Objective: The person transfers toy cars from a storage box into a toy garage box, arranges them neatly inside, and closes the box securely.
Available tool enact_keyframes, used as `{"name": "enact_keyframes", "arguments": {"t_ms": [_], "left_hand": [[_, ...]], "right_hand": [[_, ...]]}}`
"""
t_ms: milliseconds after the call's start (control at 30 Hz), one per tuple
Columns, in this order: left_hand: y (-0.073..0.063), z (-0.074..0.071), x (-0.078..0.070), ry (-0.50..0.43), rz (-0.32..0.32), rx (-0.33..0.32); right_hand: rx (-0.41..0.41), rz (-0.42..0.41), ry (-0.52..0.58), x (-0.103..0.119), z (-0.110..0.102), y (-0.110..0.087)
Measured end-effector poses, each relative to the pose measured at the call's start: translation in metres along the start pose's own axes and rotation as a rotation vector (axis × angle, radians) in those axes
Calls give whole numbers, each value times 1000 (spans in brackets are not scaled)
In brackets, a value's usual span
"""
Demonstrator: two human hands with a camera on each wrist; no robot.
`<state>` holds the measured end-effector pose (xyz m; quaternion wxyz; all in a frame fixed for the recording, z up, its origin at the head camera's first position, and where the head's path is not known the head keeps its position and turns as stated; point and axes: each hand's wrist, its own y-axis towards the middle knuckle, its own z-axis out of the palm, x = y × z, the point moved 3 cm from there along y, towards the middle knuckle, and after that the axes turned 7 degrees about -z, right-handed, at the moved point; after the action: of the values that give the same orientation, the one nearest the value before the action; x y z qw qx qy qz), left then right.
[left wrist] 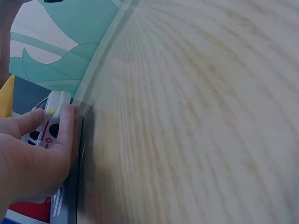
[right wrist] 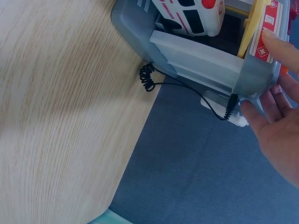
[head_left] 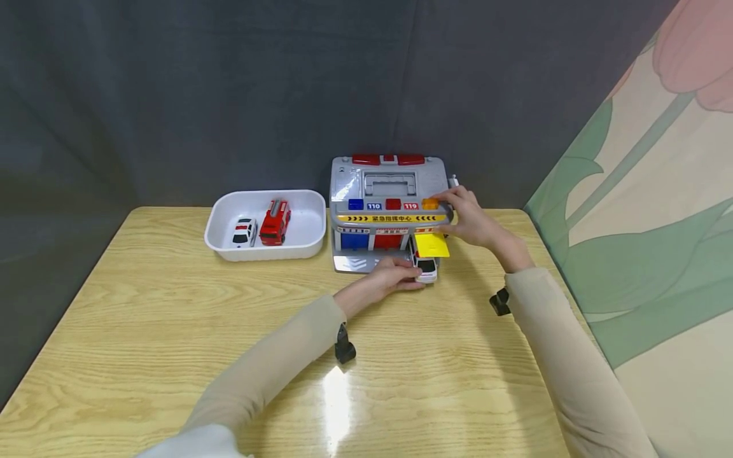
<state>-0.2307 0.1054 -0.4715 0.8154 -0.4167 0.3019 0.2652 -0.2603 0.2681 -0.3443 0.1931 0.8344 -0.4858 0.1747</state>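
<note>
A white toy ambulance (head_left: 427, 270) is partly inside the right bay of a grey toy garage (head_left: 431, 178), beneath its raised yellow door (head_left: 432, 245). My left hand (head_left: 392, 275) pinches the ambulance between thumb and fingers; the left wrist view shows the fingers along both sides of its body. At the garage's upper right corner, my right hand (head_left: 468, 218) grips the edge. One finger reaches the orange button (head_left: 429, 203), while the thumb rests on the front sticker (right wrist: 268, 32) above the bay. The blue door (head_left: 355, 241) and red door (head_left: 387, 242) are down.
Left of the garage stands a white tray (head_left: 266, 254) with a red toy fire truck (head_left: 275, 222) and a white toy car (head_left: 244, 232). A coiled black cord (right wrist: 147, 77) hangs at the garage's side. Dark cloth (head_left: 229, 95) rises behind the table.
</note>
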Motion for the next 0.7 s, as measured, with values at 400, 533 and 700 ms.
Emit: {"name": "enact_keyframes", "arguments": {"t_ms": [400, 533, 700], "left_hand": [[1, -10, -2, 36, -45, 19], [3, -12, -3, 44, -44, 10], [6, -12, -3, 67, -45, -9]], "right_hand": [[-5, -22, 5, 1, 1, 1], [-10, -16, 18, 2, 1, 2], [-18, -15, 25, 2, 0, 0]]}}
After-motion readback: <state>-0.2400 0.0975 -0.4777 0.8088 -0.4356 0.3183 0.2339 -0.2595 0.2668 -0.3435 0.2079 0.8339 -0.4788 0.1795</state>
